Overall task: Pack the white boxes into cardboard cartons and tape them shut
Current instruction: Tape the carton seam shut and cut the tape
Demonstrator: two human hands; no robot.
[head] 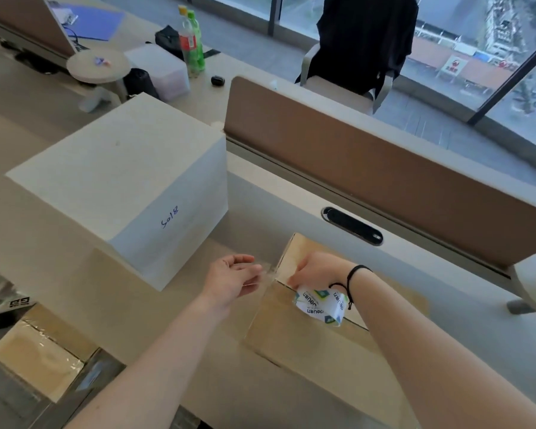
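Note:
A closed cardboard carton (294, 339) lies on the desk in front of me. My right hand (316, 272) rests on its top near the far left corner, with a roll of clear tape (321, 305) hanging round the wrist area. My left hand (232, 280) hovers just left of the carton and pinches the free end of the clear tape strip (268, 274), which stretches between both hands. A large white box (121, 181) marked "5018" stands on the desk to the left.
A brown desk divider (384, 168) runs behind the carton, with a black cable slot (351, 226) before it. A taped carton (37, 357) sits on the floor at lower left beside someone's shoe (10, 303). Bottles (192, 41) and a chair (353, 57) stand farther back.

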